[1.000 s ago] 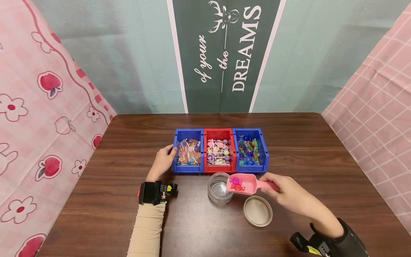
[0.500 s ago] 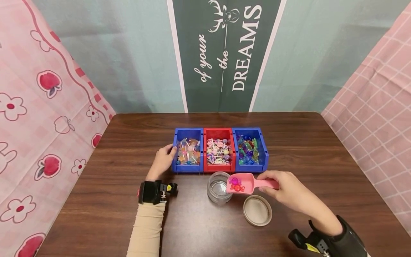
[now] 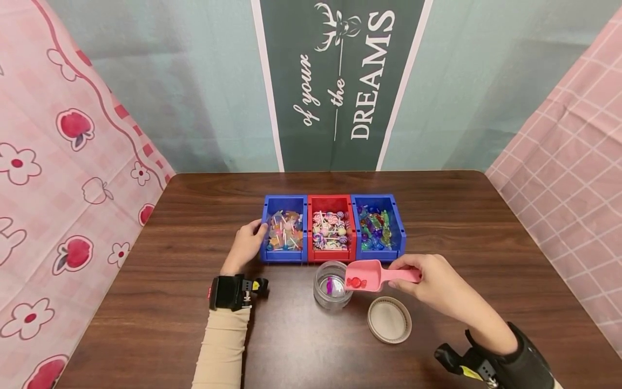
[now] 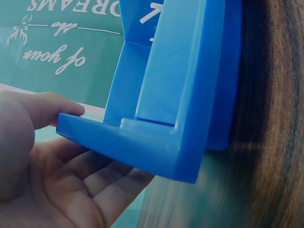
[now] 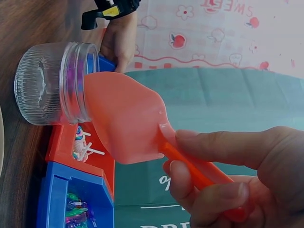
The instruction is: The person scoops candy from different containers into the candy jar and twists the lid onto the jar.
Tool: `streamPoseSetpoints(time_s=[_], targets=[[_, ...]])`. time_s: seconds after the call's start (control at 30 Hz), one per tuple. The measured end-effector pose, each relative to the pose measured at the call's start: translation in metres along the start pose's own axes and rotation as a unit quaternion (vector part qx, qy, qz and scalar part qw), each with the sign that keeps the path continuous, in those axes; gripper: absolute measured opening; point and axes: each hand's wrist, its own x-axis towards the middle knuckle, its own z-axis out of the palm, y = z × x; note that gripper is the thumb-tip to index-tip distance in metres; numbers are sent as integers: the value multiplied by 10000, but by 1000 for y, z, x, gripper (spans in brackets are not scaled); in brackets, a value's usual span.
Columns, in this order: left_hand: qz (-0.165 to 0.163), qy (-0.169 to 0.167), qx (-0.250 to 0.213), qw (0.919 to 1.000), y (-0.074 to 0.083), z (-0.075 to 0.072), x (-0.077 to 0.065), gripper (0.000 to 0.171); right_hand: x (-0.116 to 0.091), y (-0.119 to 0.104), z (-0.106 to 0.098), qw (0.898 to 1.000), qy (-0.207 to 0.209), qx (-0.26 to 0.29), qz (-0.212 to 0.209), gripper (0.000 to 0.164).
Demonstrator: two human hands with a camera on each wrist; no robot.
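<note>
My right hand [image 3: 432, 278] grips the handle of a pink scoop [image 3: 366, 274], its thumb and fingers wrapped around it in the right wrist view. A red wrapped candy [image 3: 357, 282] lies in the scoop, whose front lip is over the rim of a clear glass jar [image 3: 320, 289]. Inside the jar shows a purple candy [image 3: 329, 286]. My left hand [image 3: 245, 246] holds the outer side wall of the left blue bin [image 3: 286, 256], thumb over its edge and fingers along the outside in the left wrist view. That bin contains small wrapped lollipops [image 3: 285, 232].
Joined to the left bin are a red bin [image 3: 330, 255] of lollipops and another blue bin [image 3: 381, 255] with shiny wrapped candies. A round lid [image 3: 389, 320] lies on the wooden table [image 3: 311, 351], right of the jar. Cloth hangs behind and at both sides.
The purple candy has dropped from the scoop into the jar; the red one stays in the scoop. The scoop has tilted and risen slightly. My left hand stays on the bin.
</note>
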Motion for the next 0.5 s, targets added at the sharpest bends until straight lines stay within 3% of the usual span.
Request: streamPoseSetpoints(time_s=[0.5], targets=[[8,16,40,10000,0,0,1,46,-1,-4,-4,9999,77,27,-135,19]])
